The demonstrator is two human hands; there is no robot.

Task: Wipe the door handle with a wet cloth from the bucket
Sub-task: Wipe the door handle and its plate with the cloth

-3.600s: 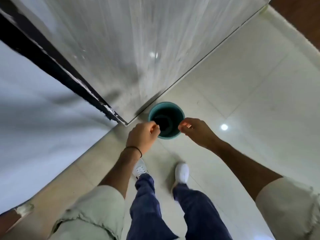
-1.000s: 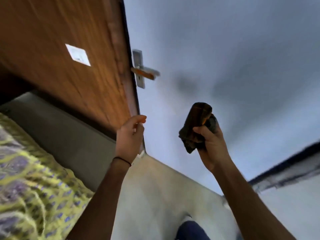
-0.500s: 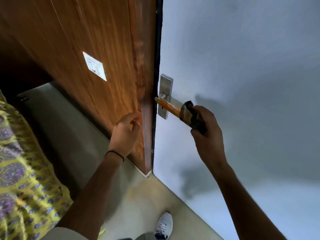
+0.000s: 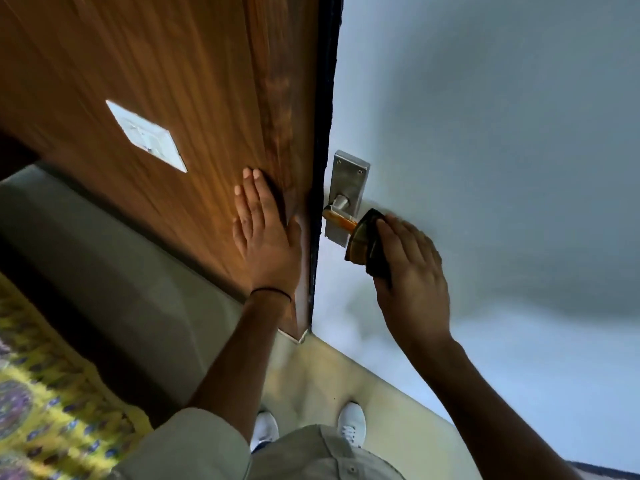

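Right hand [image 4: 412, 271] fingers clamp the wet cloth [image 4: 367, 249] around the lever handle [image 4: 341, 221]; left hand [image 4: 265, 237] fingers lie flat, apart, on the door [image 4: 173, 81]. Risk: cloth slips off, door swings.

Dark cloth [image 4: 367, 244], orange handle [image 4: 341, 221], brown wood-grain door [image 4: 166, 81], pale-blue wall [image 4: 502, 133].

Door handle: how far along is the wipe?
Done: the cloth is out of the bucket and at the door. In hand: the right hand presses it over the outer end of the door handle, while the left hand lies flat on the wooden door. Left: the bare inner stretch near the metal plate.
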